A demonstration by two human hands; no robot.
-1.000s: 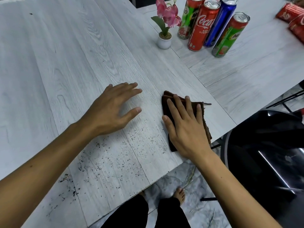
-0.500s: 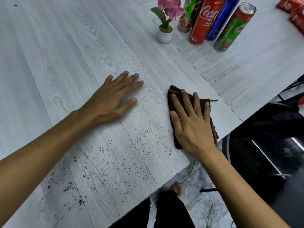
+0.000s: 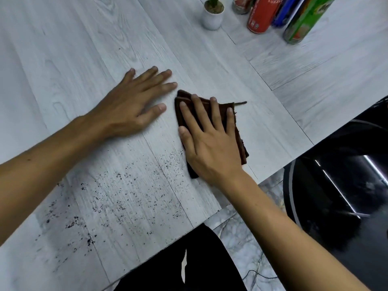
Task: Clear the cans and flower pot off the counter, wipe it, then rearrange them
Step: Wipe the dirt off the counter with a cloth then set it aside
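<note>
My right hand (image 3: 210, 148) lies flat, fingers spread, pressing a folded brown cloth (image 3: 222, 114) on the pale wood-grain counter (image 3: 84, 59) near its front right edge. My left hand (image 3: 134, 106) rests flat and empty on the counter, just left of the cloth. At the far top stand a small white flower pot (image 3: 211, 17), a red can (image 3: 261, 15), a blue can (image 3: 284, 13), a green can (image 3: 304, 19) and part of one more can (image 3: 241, 5). Their tops are cut off by the frame.
Dark specks (image 3: 117, 196) are scattered over the counter in front of my hands, toward its near edge. The cans stand on an adjoining panel (image 3: 325, 70). A black chair (image 3: 340, 185) sits to the right, below the counter, over a marble floor (image 3: 241, 238).
My right hand has slid the cloth left, close to my left thumb. The view has dipped, so the pot and cans now sit at the top edge.
</note>
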